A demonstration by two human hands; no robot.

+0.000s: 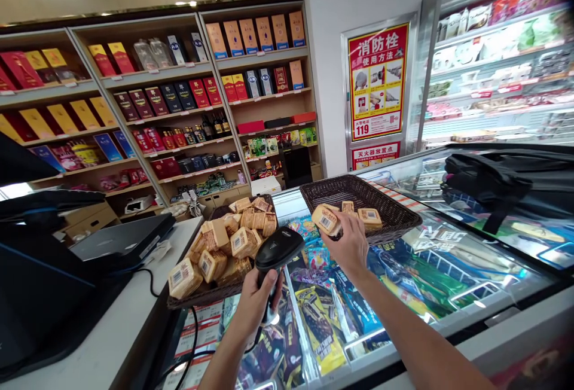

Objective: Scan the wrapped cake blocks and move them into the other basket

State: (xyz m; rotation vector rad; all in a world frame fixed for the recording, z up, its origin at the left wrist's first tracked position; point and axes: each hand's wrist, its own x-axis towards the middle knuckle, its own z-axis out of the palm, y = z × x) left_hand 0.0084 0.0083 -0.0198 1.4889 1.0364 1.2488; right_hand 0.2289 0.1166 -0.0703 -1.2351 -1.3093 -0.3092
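My left hand [262,291] is wrapped round the handle of a black barcode scanner [280,245], whose head points away and to the right. In my right hand [350,243] is a wrapped, biscuit-coloured snack pack [327,221] with a barcode label facing up. That hand is over the near left edge of a dark brown woven basket [394,210], where a few similar packs [370,218] lie. Left of the scanner stands a second woven basket [206,297], heaped with several more packs [244,240].
Both baskets rest on a glass-topped freezer [309,324] full of packaged ices. A black bag [497,183] lies at the right. On the left are a white counter [112,324], a dark monitor [40,282] and the black cable [195,330]. Shelves of boxes [165,103] line the back.
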